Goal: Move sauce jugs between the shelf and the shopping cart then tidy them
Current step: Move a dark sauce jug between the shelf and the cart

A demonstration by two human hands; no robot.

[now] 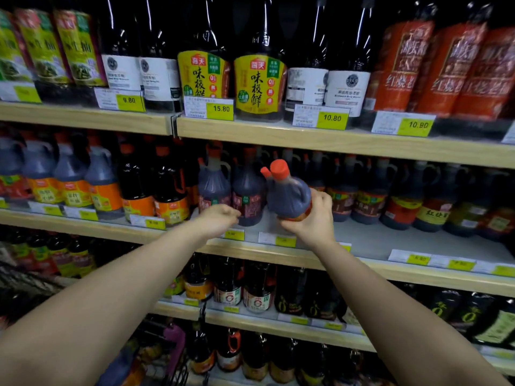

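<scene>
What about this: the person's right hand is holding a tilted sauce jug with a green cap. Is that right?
Not quite. The cap is orange-red, not green. The head view shows the right hand holding the tilted sauce jug in front of the shelf.

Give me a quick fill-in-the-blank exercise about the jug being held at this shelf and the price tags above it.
1. The tilted sauce jug is gripped near its base by the person's ____ hand.
2. The jug's cap leans toward the person's ____ hand.
3. The price tag in front of the yellow-labelled bottles reads ____.

Missing words: right; left; 15.80
</scene>
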